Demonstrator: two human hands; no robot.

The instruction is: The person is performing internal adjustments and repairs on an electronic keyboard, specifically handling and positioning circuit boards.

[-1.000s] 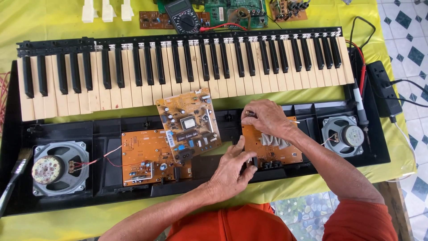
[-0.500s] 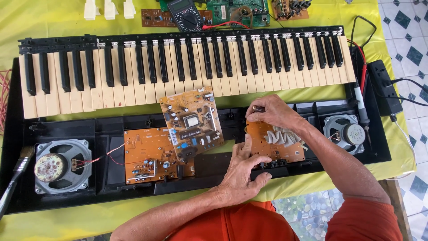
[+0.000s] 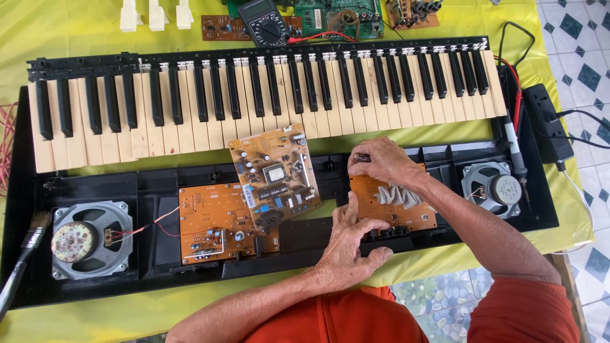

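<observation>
An opened electronic keyboard [image 3: 254,95] lies on a yellow cloth, its black lower shell [image 3: 445,159] exposed. My left hand [image 3: 348,244] presses its fingers on the near left edge of an orange circuit board [image 3: 416,216] that carries grey ribbon cables. My right hand [image 3: 381,162] rests on that board's far left corner, pinching a small dark cylindrical part [image 3: 361,157] between thumb and fingers. A second brown board [image 3: 274,174] with a transformer lies tilted over a third orange board [image 3: 213,222] to the left.
Round speakers sit in the shell at left [image 3: 82,240] and right [image 3: 495,188]. A paintbrush [image 3: 22,260] lies at the far left. A multimeter [image 3: 267,22], green boards and loose white keys [image 3: 155,14] lie beyond the keys. A power strip [image 3: 546,124] is at the right edge.
My right hand has slid from the middle of the right board to its far left corner. My left hand stays at the board's near edge. The view has shifted slightly.
</observation>
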